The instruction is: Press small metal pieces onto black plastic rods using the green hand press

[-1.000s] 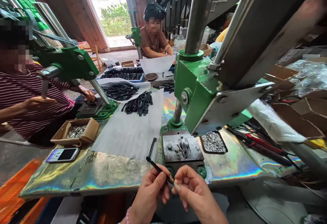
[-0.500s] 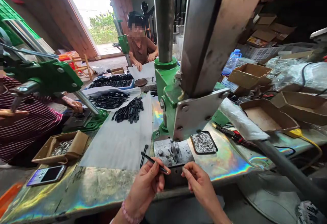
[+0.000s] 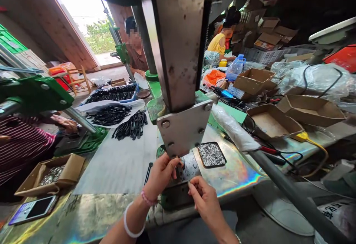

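My left hand (image 3: 162, 171) is closed at the steel die block (image 3: 191, 168) under the press plate (image 3: 185, 129). Its fingers pinch a slim black stick-like piece, mostly hidden behind them. Close by, below and right of the block, my right hand (image 3: 204, 195) has thumb and forefinger pressed together; anything between them is too small to make out. A black tray (image 3: 213, 155) of small silvery metal pieces lies right of the block. One loose black stick (image 3: 148, 171) rests left of my left hand, on white sheeting (image 3: 119, 166) bearing a pile of similar sticks (image 3: 130, 125).
A padded lever (image 3: 236, 127) slants down at the right. Cardboard boxes (image 3: 274, 119) and wires lie beyond it. At left are a phone (image 3: 33, 210), a carton of metal pieces (image 3: 51, 175) and a co-worker's green press (image 3: 36, 92). Other people sit farther back.
My left hand has moved up and forward, bringing the black stick to the die block. My right hand has shifted slightly left and down, still pinched. The view has turned right.
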Demonstrator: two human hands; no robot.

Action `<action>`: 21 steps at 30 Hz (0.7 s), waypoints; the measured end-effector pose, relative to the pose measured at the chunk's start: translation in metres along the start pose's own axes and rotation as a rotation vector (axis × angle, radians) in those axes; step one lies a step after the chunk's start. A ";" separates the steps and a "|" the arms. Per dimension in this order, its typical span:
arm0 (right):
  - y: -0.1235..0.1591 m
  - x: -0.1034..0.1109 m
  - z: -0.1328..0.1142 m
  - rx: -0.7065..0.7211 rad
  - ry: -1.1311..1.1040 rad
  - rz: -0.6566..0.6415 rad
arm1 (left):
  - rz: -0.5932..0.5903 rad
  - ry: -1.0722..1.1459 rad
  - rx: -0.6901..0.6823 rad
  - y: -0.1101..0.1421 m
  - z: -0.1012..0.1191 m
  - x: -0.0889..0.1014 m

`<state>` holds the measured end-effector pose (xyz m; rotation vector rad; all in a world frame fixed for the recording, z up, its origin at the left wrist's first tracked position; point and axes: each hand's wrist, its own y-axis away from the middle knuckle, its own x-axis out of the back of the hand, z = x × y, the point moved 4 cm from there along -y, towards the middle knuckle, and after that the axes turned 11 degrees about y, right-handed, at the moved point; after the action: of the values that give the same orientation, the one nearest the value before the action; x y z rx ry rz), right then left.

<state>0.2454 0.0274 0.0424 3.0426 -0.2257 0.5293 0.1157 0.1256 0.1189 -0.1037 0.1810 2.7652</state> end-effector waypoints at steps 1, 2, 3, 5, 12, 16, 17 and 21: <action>0.000 0.000 0.000 0.007 0.005 0.002 | 0.008 -0.050 -0.006 -0.002 -0.001 -0.001; 0.000 0.000 0.000 0.013 0.012 0.004 | 0.017 -0.097 -0.014 -0.004 -0.002 -0.002; 0.000 0.000 0.000 0.018 0.019 0.008 | 0.022 -0.144 -0.023 -0.006 -0.003 -0.003; 0.000 0.000 -0.001 0.027 0.034 0.015 | 0.022 -0.235 -0.053 -0.009 -0.005 -0.005; -0.001 0.002 -0.005 0.047 0.082 0.027 | 0.027 -0.428 -0.093 -0.011 -0.006 -0.007; -0.001 0.003 -0.004 0.055 0.111 0.027 | 0.040 -0.460 -0.123 -0.011 -0.005 -0.008; -0.001 0.002 -0.004 0.057 0.120 0.027 | 0.044 -0.461 -0.128 -0.011 -0.005 -0.008; -0.001 0.003 -0.005 0.064 0.147 0.031 | 0.066 -0.421 -0.136 -0.012 -0.007 -0.008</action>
<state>0.2465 0.0285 0.0477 3.0473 -0.2549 0.7725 0.1274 0.1332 0.1116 0.4536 -0.1156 2.7866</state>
